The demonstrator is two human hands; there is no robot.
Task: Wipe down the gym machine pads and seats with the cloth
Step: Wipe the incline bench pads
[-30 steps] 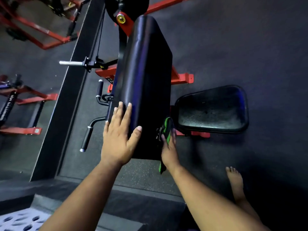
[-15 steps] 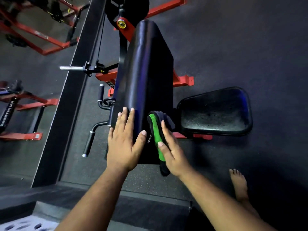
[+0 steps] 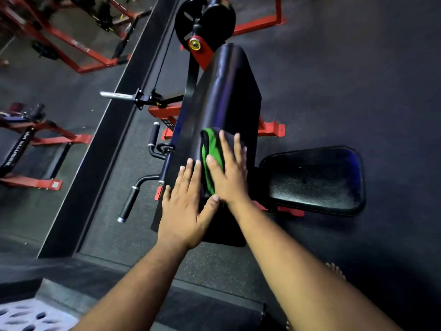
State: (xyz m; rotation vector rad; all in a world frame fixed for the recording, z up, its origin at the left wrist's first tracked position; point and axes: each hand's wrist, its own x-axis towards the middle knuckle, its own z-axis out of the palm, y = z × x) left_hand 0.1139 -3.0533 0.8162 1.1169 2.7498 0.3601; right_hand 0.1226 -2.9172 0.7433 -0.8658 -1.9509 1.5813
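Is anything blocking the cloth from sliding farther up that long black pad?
Nothing visible does. The right hand presses the green and black cloth flat on the long pad, and the pad's surface beyond it looks bare. The left hand rests beside the cloth, nearer the person, not ahead of it.

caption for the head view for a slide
Right hand presses the cloth on the long pad; left hand steadies it.

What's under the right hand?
The green-and-black cloth, pressed flat onto the long black pad by the right hand. The pad surface beneath the cloth is covered, so its state can't be seen.
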